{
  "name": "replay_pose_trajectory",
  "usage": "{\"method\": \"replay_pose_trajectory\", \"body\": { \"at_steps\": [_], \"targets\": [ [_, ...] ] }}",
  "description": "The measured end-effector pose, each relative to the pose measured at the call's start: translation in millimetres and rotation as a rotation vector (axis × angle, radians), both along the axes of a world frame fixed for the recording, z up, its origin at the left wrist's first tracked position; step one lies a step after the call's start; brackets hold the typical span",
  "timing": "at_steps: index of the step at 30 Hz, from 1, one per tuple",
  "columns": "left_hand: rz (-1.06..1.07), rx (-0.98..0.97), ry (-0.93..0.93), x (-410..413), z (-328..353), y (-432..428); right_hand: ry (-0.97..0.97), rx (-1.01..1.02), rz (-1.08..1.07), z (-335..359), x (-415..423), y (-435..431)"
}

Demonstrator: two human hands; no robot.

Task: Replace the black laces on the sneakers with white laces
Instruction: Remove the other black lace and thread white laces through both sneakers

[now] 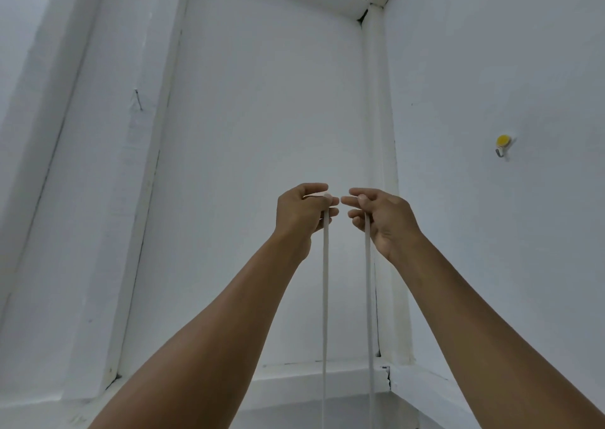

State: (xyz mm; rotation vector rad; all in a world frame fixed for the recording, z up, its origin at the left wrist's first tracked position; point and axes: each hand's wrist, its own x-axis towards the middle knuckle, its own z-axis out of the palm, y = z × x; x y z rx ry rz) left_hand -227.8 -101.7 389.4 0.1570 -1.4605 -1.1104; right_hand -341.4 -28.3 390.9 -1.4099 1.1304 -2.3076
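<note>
Both arms are raised in front of a white wall corner. My left hand (pixel 302 211) pinches one end of a white lace (pixel 325 297) between thumb and fingers. My right hand (pixel 381 217) pinches the other end, and that strand (pixel 368 297) hangs straight down too. The two strands run side by side and leave the frame at the bottom edge. The hands are close together, fingertips nearly touching. No sneakers or black laces are in view.
A small yellow wall hook (pixel 503 145) is fixed on the right wall. A white pipe (pixel 376 117) runs down the corner. A white ledge (pixel 311 376) crosses the wall low in the frame.
</note>
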Motion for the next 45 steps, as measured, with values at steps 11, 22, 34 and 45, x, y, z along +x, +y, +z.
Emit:
{"method": "replay_pose_trajectory", "body": {
  "at_steps": [11,22,34,45],
  "targets": [
    [-0.004,0.054,0.053,2,18,4,0.002,-0.006,0.071,7,3,-5],
    [0.071,0.026,-0.014,2,20,10,-0.017,-0.027,-0.041,10,8,2],
    [0.116,0.026,-0.017,2,17,24,-0.004,-0.045,-0.028,15,15,14],
    [0.097,0.063,-0.017,11,3,32,0.05,0.014,-0.019,-4,10,22]
  ]
}}
